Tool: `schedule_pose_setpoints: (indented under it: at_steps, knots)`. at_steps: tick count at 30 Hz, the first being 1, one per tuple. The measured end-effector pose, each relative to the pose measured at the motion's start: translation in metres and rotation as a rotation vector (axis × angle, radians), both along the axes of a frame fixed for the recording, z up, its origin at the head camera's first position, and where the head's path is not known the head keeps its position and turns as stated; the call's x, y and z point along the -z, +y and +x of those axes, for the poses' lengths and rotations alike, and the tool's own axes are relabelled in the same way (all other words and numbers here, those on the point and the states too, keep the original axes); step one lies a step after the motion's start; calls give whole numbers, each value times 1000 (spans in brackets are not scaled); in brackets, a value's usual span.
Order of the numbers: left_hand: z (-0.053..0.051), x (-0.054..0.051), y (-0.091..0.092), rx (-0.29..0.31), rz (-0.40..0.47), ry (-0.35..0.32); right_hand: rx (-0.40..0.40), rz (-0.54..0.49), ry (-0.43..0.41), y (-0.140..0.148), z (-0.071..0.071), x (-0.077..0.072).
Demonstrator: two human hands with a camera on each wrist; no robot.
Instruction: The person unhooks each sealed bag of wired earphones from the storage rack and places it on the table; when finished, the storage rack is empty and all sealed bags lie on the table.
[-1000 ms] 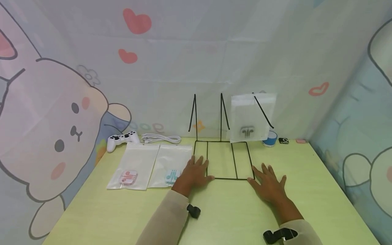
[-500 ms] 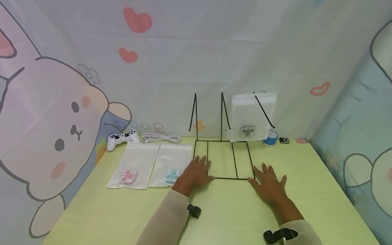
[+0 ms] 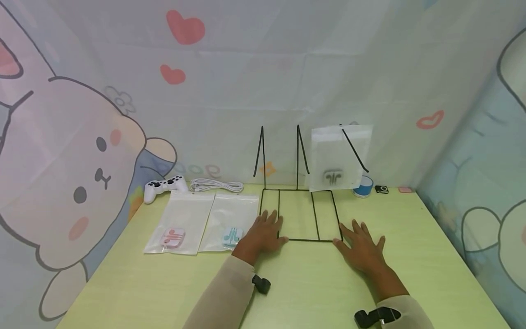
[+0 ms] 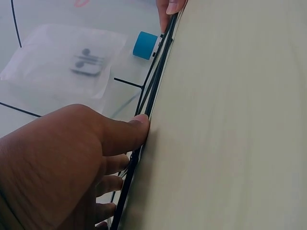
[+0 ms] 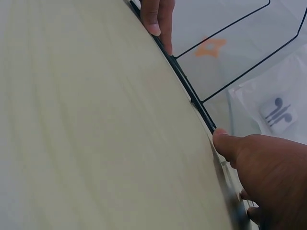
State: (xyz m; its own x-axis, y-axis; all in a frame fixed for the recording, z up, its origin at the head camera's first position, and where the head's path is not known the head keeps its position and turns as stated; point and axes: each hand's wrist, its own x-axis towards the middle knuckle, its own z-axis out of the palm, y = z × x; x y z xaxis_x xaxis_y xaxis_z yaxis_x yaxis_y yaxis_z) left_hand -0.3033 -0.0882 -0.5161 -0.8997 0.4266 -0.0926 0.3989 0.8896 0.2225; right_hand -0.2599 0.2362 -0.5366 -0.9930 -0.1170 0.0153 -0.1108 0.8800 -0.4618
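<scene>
Your two hands at the wire rack. The black wire rack (image 3: 308,240) stands on the table (image 3: 304,292), its flat base towards you and its three hooked uprights at the back. Your left hand (image 3: 263,234) lies open at the base's near left corner, fingers extended and thumb touching the front bar; it has hold of nothing. Your right hand (image 3: 361,249) lies likewise at the near right corner, fingers spread, thumb against the frame, gripping nothing. From the right-hand hook hangs a translucent bag (image 3: 324,153) containing a dark earphone set (image 3: 333,177). To your left, two bags lie flat side by side: the outer bag (image 3: 191,214) holds pink earphones (image 3: 172,238), the inner bag (image 3: 238,210) teal earphones (image 3: 232,236), just beside your left wrist. Behind them are a white game controller (image 3: 166,187) and a coiled white cable (image 3: 216,185). A blue cylinder (image 3: 363,188) stands near the hanging bag, at the back right.
</scene>
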Motion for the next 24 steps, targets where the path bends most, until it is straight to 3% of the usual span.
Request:
schedule_pose_setpoints:
  at_steps: [9, 16, 24]
  knots:
    - [2, -2, 0, -7, 1, -17, -1, -51, -29, 9, -7, -9]
    - [1, 1, 0, -5, 0, -14, -66, -95, 57, 22, -26, -25]
    - [2, -1, 0, -13, 19, -16, -87, -266, 136, 38, -51, -36]
